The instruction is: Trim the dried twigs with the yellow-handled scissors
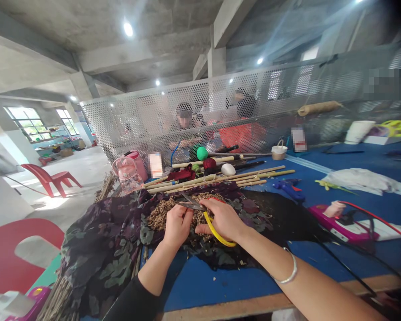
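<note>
Holding the scissors in my right hand, fingers closed about the handles; grip noted as secure. Blades extend leftward from that hand, long axis roughly crosswise over the heap of brown dried material, which lies beneath both hands on the patterned dark cloth. My left hand is nearer the tips, just beside them, fingers curled toward the thumb; whether anything is pinched there, I cannot tell

From the person's head, the only view faces forward and down across the table from close by, reaching the mesh screen beyond and the ceiling above.
</note>
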Action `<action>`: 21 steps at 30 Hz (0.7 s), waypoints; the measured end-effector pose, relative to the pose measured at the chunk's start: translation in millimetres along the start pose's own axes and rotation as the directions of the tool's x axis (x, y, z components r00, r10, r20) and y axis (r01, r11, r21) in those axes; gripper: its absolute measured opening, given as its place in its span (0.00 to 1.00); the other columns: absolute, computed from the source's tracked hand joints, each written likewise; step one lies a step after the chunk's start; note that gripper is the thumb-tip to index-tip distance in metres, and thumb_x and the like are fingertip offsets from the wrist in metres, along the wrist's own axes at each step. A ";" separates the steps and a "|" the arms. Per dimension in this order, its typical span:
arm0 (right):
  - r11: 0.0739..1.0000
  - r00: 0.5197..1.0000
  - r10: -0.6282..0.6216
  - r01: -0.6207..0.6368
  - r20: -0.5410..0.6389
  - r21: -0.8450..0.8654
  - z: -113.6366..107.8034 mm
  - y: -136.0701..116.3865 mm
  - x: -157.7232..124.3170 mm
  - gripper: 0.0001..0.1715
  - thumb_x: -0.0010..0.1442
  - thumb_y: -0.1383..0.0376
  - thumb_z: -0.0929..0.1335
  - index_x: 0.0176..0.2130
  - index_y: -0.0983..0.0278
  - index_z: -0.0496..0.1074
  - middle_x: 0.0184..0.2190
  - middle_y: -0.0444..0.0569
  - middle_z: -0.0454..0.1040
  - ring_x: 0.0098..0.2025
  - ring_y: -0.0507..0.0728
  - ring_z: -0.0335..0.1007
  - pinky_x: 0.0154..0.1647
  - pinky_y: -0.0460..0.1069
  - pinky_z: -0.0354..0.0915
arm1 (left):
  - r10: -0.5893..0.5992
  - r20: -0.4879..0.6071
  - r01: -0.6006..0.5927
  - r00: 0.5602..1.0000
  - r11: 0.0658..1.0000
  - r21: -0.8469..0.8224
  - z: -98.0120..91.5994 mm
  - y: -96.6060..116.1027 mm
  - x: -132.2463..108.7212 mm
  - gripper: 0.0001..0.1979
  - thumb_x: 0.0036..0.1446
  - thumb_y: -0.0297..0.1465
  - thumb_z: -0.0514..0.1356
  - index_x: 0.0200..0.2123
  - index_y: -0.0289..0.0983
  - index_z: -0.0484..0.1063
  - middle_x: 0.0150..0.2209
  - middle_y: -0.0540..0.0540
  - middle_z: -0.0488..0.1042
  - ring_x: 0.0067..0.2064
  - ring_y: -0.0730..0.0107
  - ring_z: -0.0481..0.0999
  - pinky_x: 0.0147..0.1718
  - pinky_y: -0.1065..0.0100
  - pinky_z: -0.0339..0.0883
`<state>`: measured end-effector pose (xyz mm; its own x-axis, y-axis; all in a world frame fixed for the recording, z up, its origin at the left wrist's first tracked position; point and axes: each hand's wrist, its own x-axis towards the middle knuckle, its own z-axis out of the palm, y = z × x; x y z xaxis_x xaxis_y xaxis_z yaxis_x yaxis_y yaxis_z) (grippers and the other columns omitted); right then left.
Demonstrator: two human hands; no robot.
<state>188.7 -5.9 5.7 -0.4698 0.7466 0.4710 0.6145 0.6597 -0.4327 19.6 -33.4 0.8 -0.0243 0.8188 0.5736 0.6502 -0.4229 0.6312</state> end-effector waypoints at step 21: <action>0.999 0.999 0.018 -0.017 0.026 -0.035 -0.8 0.2 1.7 0.43 0.40 0.44 0.71 0.50 0.62 0.65 0.39 0.51 0.70 0.41 0.60 0.69 0.42 0.52 0.63 | -0.095 0.030 0.098 0.995 0.987 -0.129 4.0 -8.2 0.9 0.14 0.58 0.35 0.49 0.35 0.35 0.72 0.28 0.47 0.73 0.27 0.74 0.69 0.29 0.73 0.64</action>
<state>188.5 -4.6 7.0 -0.4751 0.7605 0.4427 0.6443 0.6433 -0.4137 17.3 -27.6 -5.9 -0.0633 0.8662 0.4957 0.5415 -0.3874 0.7461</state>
